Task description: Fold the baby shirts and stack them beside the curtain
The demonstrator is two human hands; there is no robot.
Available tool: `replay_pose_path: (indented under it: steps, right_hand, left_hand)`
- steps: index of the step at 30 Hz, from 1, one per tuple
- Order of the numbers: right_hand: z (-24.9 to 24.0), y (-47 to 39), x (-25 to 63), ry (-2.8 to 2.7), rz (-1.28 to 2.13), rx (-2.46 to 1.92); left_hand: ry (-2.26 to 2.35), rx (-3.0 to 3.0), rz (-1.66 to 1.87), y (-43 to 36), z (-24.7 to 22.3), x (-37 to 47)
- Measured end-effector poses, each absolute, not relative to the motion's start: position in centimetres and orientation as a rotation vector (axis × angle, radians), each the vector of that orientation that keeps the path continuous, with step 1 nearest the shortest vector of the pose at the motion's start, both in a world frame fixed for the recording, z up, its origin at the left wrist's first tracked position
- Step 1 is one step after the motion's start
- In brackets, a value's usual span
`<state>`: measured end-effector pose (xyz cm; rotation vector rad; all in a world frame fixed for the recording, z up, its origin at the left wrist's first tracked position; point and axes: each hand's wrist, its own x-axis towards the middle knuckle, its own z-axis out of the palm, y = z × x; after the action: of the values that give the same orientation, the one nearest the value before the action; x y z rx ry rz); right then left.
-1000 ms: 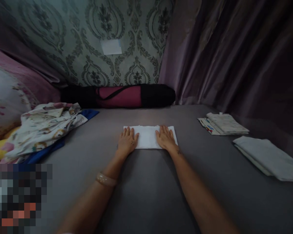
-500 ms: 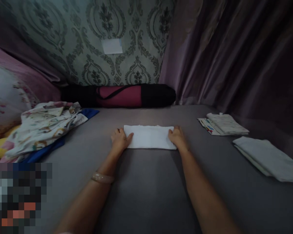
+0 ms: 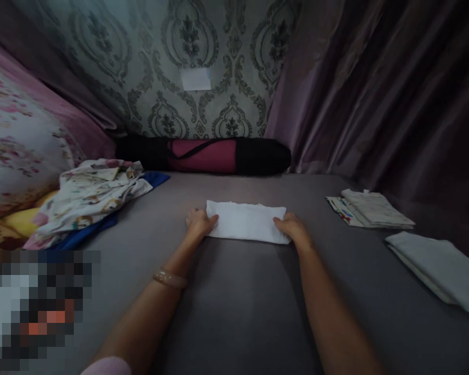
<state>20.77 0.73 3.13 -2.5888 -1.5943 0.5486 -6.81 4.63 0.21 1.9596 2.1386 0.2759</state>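
A white folded cloth, a flat rectangle wider than it is deep, lies in front of me on the grey sheet. My left hand grips its left end, thumb on top and fingers round the outer edge. At the right end, my right hand holds it the same way, thumb over the top. The fingers beneath the cloth are hidden. A pale bangle circles my left wrist.
Rumpled printed clothes with blue fabric lie left, beside a floral pillow. Folded printed clothes and a folded pale cloth lie right. A black and maroon long bag lies along the wall. Lower left is pixelated.
The view has shifted slightly, so most things appear a little further right. Both hands keep their hold on the cloth's ends, and the cloth looks slightly more tilted.
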Motion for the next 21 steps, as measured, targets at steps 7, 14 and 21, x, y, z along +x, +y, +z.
replay_pose_path:
  steps: [7, 14, 21]
  right_hand:
    - [2.2, 1.2, 20.8, -1.408, 0.436, -2.469]
    - [1.1, 1.7, 21.3, -1.4, 0.451, -2.41]
    - [1.6, 2.2, 22.5, -1.442, 0.551, -2.412]
  left_hand:
    - [1.999, 1.822, 0.524, 5.2, -0.1, -6.4]
    - [1.821, 1.71, 0.806, 4.5, 0.3, -5.7]
    - [1.801, 1.928, 0.628, 3.7, 1.8, -6.7]
